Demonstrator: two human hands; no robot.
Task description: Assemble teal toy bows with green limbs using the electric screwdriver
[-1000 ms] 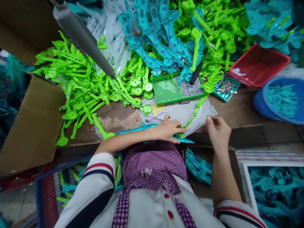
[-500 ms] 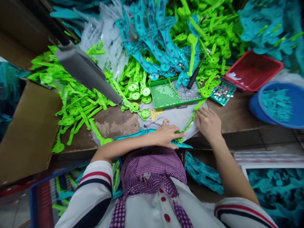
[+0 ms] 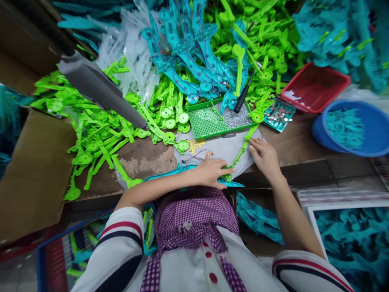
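My left hand (image 3: 209, 170) lies palm down over a long blue plastic part (image 3: 168, 173) at the table's front edge. Its thumb and index finger straddle the part, and its little finger is raised. A thin lime-green strip (image 3: 238, 156) slants up from between those fingers, its lower end partly covered. Beside the strip's upper half is my right hand (image 3: 266, 158), fingers bent and close together, their tips down at the grey sheet (image 3: 225, 150). Whatever those fingertips hold is hidden. Thin dark wires (image 3: 194, 157) stick out behind my left hand.
Behind the hands sits a green tray (image 3: 200, 125) of small metal pieces, with a black-handled tool (image 3: 242, 97) across it. Lime-green parts (image 3: 91, 134) are heaped at left. A red bin (image 3: 316, 87) and blue bucket (image 3: 323, 138) stand at right. A grey rod (image 3: 103, 93) hangs at upper left.
The whole view has shifted slightly. My right hand's fingertips stay beside the lime-green strip, and my left hand keeps its place on the blue part.
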